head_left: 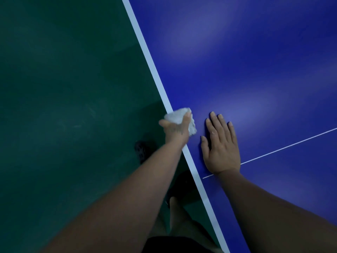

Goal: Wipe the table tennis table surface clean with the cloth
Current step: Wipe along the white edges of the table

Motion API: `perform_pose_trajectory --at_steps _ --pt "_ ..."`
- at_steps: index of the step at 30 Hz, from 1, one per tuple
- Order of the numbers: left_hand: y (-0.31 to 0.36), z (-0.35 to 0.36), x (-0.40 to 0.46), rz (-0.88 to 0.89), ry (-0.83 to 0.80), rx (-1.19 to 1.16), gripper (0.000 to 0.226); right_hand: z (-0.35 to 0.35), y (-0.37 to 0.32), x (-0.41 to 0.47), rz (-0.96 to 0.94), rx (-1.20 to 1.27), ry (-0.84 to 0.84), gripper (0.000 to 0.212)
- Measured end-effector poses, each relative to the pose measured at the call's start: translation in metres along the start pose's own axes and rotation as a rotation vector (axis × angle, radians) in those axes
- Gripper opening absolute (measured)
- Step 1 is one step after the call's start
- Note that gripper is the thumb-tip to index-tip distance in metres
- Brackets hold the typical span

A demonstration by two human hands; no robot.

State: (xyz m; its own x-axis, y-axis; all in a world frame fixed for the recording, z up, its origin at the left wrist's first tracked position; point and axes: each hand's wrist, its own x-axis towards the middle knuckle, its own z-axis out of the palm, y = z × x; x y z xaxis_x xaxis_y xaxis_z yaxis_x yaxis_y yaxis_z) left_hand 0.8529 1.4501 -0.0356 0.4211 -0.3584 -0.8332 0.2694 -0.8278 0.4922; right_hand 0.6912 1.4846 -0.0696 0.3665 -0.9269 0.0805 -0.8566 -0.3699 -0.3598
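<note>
Meanwhile left hand grips cloth; right hand flat.

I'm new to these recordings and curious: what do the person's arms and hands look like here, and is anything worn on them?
Both arms are bare all the way into view: no sleeves, gloves, watch or rings show. The left hand has a small dark marking on its back, possibly a tattoo, though the hand is blurred. The right hand shows plain, unpainted fingernails. Nothing else is worn on either arm.
</note>
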Motion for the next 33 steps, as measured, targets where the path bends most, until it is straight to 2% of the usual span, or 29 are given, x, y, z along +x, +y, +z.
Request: perform_pose_trajectory --at_steps 4,12,14,17,21,24,30,33 --pt "0.003 0.004 0.004 -0.029 0.006 -0.021 0.072 0.0 -0.001 0.001 0.001 0.005 -0.002 0.054" --pt "0.114 -0.02 0.059 -0.02 0.082 0.018 0.091 0.001 0.0 0.0 0.005 -0.001 -0.001 0.053" --pt "0.107 -0.018 0.05 0.038 0.072 0.006 0.087 0.001 0.0 0.0 0.002 -0.001 -0.003 0.053" --pt "0.055 -0.012 0.035 0.15 0.051 -0.061 0.068 0.001 0.0 -0.001 -0.004 -0.005 -0.003 0.053" --pt "-0.006 -0.001 0.007 0.093 0.02 -0.072 0.063 0.001 0.0 -0.001 0.0 0.008 -0.002 0.053" --pt "0.009 -0.001 0.012 0.055 0.034 -0.104 0.07 0.0 -0.001 0.0 0.001 0.017 -0.003 0.053" --pt "0.082 -0.017 0.057 0.086 0.06 -0.092 0.081 -0.001 -0.003 0.001 0.004 0.016 0.005 0.053" --pt "0.091 -0.021 0.056 0.098 0.061 -0.079 0.086 -0.003 -0.003 0.002 0.008 0.03 0.002 0.052"
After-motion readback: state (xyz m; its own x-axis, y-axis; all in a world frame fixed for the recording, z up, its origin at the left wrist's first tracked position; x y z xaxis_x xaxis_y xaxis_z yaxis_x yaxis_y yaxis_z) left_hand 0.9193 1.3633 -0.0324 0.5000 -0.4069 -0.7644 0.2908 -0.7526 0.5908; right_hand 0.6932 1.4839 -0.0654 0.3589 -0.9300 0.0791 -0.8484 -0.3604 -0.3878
